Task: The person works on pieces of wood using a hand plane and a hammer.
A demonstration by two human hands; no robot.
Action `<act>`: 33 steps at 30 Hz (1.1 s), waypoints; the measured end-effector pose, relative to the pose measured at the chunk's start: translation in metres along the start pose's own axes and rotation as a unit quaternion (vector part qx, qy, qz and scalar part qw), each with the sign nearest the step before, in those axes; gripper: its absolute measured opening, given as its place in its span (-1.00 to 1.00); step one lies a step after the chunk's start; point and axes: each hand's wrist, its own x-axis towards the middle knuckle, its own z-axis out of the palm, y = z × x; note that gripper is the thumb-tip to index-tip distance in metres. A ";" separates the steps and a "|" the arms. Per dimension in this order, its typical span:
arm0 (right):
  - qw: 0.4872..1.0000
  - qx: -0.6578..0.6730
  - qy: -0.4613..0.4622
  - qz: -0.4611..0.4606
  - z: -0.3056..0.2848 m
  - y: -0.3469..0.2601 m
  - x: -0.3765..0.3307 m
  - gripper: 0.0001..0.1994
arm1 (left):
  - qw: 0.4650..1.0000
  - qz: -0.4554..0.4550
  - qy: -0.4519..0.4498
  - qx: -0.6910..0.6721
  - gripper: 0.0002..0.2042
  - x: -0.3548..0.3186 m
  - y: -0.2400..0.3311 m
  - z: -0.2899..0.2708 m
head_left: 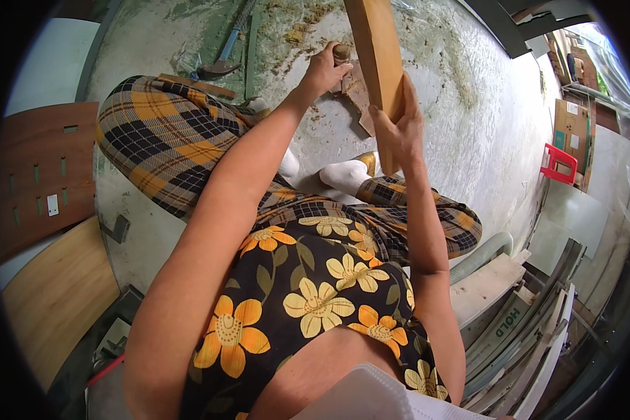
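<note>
My left hand (pixel 323 73) is closed round a short, round brown handle (pixel 341 52); the kind of tool does not show. Just below and beside that hand, a flat, rough brown wood piece (pixel 358 98) lies on the floor. A long, thick light-brown wooden beam (pixel 376 59) stands tilted in front of me, its upper end running out of view. My right hand (pixel 402 129) grips it near its lower end, with the thumb on its face and the fingers along the right side.
A claw hammer (pixel 229 46) with a blue handle lies ahead to the left, near a thin wood strip (pixel 197 86). Wood crumbs litter the floor (pixel 455 91). Brown panels (pixel 45 175) lean at left; at right are a red plastic stool (pixel 559 164), cardboard (pixel 571 129) and stacked lengths (pixel 521 329).
</note>
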 end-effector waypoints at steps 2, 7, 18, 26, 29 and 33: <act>0.998 -0.051 -0.015 0.026 0.002 0.033 -0.002 -0.20 | 0.999 0.016 -0.018 -0.022 -0.49 -0.004 0.018 0.005; 0.984 0.123 -0.034 0.121 -0.002 0.033 -0.009 -0.25 | 0.993 0.104 0.016 0.044 -0.59 -0.002 0.023 0.000; 0.998 0.042 0.029 0.041 -0.018 0.033 -0.027 -0.24 | 0.995 0.087 0.040 -0.003 -0.54 -0.004 0.023 0.008; 0.993 0.093 0.033 0.059 -0.012 0.047 -0.040 -0.24 | 0.992 0.056 -0.012 0.109 -0.55 -0.006 0.029 0.007; 0.992 0.092 0.040 0.081 -0.016 0.042 -0.042 -0.25 | 0.994 0.052 -0.025 0.089 -0.57 -0.008 0.036 0.007; 0.989 0.092 0.061 0.095 -0.019 0.047 -0.046 -0.24 | 0.999 0.032 -0.040 0.001 -0.57 -0.007 0.052 0.008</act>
